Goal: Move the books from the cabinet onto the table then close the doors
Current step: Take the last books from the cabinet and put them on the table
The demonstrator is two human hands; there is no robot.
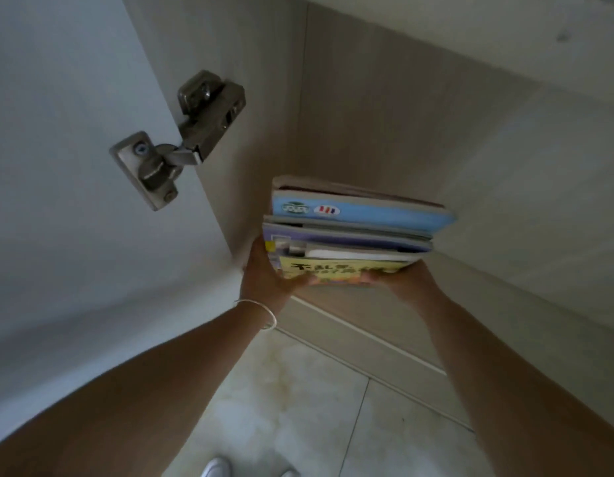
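A stack of books (353, 232) is gripped at its near end by the left hand (267, 273) and right hand (398, 277) inside the cabinet (384, 115), beside the open door (75, 166).

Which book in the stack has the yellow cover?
The book nearest the person, gripped by the left hand and right hand. The others in the stack of books show blue, purple or white.

Light-blue, purple and yellow books (353, 232) sit by a white door (58, 132) with a silver-grey hinge (181, 136).
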